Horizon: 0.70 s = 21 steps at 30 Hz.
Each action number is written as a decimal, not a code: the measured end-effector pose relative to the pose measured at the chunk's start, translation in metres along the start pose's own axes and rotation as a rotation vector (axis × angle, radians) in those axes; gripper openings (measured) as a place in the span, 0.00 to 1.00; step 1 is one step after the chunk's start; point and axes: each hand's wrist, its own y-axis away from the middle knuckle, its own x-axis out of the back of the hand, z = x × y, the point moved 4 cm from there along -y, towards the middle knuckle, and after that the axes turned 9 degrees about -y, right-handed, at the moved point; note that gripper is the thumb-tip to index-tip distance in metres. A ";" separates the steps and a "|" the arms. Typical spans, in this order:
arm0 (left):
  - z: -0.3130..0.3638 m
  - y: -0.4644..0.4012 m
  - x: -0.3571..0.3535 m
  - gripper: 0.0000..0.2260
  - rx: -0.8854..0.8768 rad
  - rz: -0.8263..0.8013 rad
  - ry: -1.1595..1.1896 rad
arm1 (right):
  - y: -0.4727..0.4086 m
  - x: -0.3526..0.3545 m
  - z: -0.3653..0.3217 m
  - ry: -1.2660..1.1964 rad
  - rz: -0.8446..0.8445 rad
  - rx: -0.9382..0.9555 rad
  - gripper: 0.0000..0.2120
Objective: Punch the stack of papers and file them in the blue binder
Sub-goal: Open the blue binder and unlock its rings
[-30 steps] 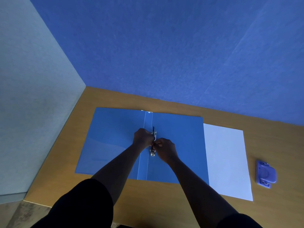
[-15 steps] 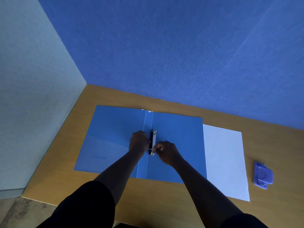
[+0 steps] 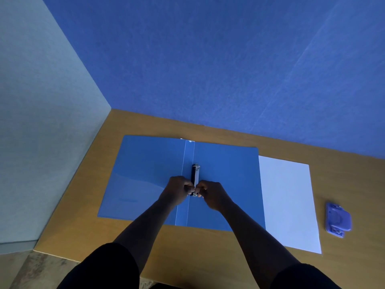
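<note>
The blue binder (image 3: 225, 184) is lying open flat on the wooden table (image 3: 343, 178). The left hand (image 3: 178, 189) and right hand (image 3: 212, 195) are both pinching the near end of its ring clip (image 3: 195, 176). The stack of papers (image 3: 287, 201) is lying just beside its right edge, with the hole punch (image 3: 338, 220) further right.

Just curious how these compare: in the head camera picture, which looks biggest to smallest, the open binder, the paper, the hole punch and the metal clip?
1. Binder, lying open, largest by far.
2. Paper, roughly the size of one binder cover.
3. Hole punch.
4. Metal clip; partly hidden by both hands, so its rank below the hole punch is unsure.
</note>
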 end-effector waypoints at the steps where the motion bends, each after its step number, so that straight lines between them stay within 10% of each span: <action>1: 0.000 0.001 -0.001 0.05 -0.001 0.002 0.000 | 0.000 0.000 0.001 -0.023 0.005 -0.009 0.10; 21: -0.013 0.001 0.008 0.05 0.056 -0.070 0.108 | 0.003 0.009 0.007 -0.155 -0.056 -0.015 0.08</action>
